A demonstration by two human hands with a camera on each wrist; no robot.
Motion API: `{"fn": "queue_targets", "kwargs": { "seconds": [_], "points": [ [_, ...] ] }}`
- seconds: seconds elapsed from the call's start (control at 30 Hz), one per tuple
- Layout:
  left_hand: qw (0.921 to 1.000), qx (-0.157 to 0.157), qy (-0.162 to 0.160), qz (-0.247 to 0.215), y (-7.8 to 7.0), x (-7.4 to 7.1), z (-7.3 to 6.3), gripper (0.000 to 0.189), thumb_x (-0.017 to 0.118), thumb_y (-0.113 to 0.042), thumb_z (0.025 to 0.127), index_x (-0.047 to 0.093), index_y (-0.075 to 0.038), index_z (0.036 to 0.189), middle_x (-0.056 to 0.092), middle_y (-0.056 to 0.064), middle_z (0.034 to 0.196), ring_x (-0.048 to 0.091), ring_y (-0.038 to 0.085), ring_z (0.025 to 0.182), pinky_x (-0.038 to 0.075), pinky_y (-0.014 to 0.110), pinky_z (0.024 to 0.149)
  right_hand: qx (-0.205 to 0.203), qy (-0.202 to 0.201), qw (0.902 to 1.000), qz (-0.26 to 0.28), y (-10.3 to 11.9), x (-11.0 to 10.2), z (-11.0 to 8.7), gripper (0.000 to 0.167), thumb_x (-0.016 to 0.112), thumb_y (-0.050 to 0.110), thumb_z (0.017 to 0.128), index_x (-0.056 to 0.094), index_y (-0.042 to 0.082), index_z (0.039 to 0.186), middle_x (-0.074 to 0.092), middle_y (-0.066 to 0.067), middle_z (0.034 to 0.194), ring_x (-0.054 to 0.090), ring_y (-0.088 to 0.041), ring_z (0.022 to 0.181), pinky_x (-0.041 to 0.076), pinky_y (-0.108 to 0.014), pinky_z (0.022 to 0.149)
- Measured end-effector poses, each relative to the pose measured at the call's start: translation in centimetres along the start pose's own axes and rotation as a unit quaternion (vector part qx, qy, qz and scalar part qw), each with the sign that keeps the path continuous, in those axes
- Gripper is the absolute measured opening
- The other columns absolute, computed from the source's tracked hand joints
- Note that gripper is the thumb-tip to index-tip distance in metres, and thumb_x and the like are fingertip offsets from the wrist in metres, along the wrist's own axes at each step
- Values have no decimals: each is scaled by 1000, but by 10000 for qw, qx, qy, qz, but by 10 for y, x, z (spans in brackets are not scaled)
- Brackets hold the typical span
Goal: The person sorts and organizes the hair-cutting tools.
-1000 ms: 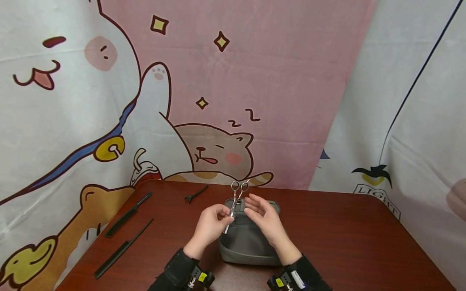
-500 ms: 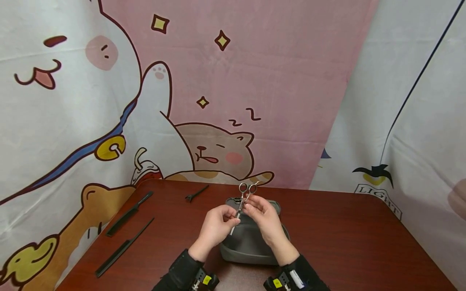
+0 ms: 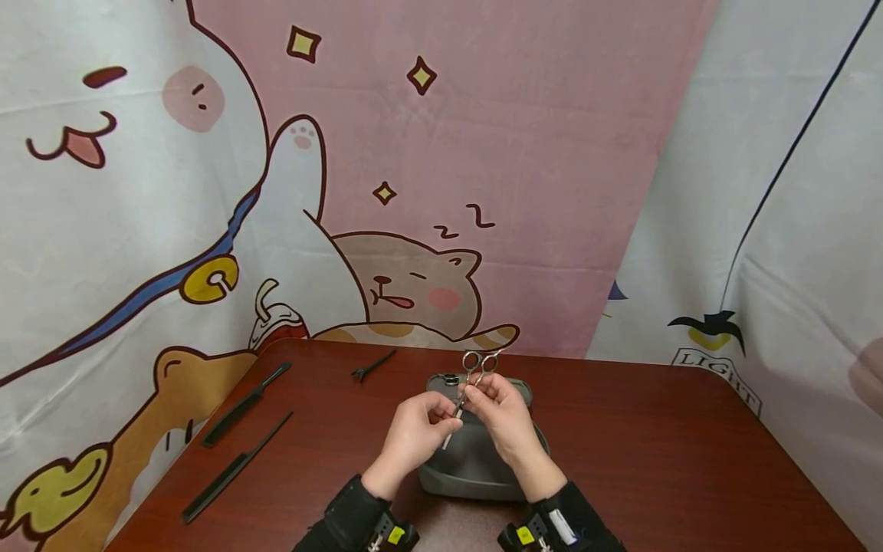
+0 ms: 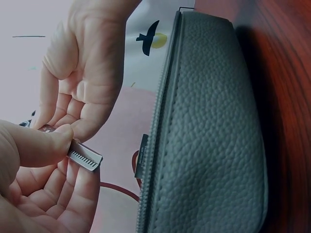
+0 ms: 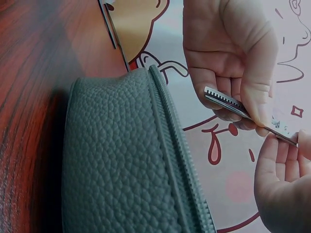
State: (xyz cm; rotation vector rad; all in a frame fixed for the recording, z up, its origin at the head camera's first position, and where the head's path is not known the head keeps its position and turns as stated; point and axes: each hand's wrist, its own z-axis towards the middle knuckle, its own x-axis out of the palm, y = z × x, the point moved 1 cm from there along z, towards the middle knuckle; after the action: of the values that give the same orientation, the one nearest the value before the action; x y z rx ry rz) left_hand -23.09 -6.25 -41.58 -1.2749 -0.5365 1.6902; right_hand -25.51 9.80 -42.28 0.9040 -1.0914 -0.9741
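Both hands hold a pair of silver thinning shears [image 5: 223,101] above a dark grey-green zipped bag [image 3: 476,464]. My left hand [image 3: 418,429] pinches the blades between thumb and fingers; the toothed blade [image 4: 86,159] sticks out past the thumb in the left wrist view. With thumb and fingertips, my right hand [image 3: 509,422] pinches the shears near the shanks. Two finger rings point up and away in the head view. In the wrist views the pebbled bag [image 4: 209,121] stands beside the hands, its zip running along the upper edge.
On the left of the brown table [image 3: 655,445] lie two dark combs, a wider-handled comb [image 3: 237,414] and a thin-tailed comb [image 3: 228,479]. A small black hair clip [image 3: 372,366] lies near the back edge. A cartoon-printed cloth [image 3: 538,192] hangs behind.
The shears have shifted right and slightly down with my left hand. My right hand, apart from them a second ago, has closed its fingertips on them.
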Motion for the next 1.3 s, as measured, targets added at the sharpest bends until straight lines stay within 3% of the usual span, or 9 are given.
{"fn": "queue_targets", "kwargs": {
  "seconds": [0.47,0.67,0.83,1.03,1.3],
  "points": [
    [9996,-85,88,-246,-1,6,0,11,80,-9,84,70,-8,87,64,-5,79,60,11,73,50,26,64,-143,126,9998,-84,4,0,-1,5,56,-8,96,54,-4,100,65,-7,94,67,-14,90,54,-27,78],
    [9991,-120,273,-306,1,5,1,14,79,-16,85,70,-8,91,66,-3,82,61,11,72,50,27,63,-418,176,9978,-492,6,-1,-1,7,58,-8,95,53,-10,99,64,-11,96,67,-14,91,53,-28,81],
    [9975,-310,432,-465,2,0,2,33,80,-26,85,69,-3,104,68,1,88,64,14,76,52,28,64,-571,232,9932,-989,10,-4,-1,11,58,-7,96,53,-13,104,64,-18,99,67,-13,92,53,-29,84],
    [9933,-610,537,-826,1,-7,3,60,83,-32,81,60,2,124,68,11,107,67,24,93,55,36,73,-807,439,9843,-1509,16,-9,0,9,58,-7,96,56,-11,104,65,-21,98,66,-13,90,53,-27,81],
    [9888,-708,507,-1213,0,-15,5,64,84,-28,80,56,0,131,65,17,117,63,35,104,54,43,81,-1093,699,9617,-2413,19,-15,1,7,64,0,94,58,-3,94,67,-14,93,63,-15,84,52,-28,76]
  ]
}}
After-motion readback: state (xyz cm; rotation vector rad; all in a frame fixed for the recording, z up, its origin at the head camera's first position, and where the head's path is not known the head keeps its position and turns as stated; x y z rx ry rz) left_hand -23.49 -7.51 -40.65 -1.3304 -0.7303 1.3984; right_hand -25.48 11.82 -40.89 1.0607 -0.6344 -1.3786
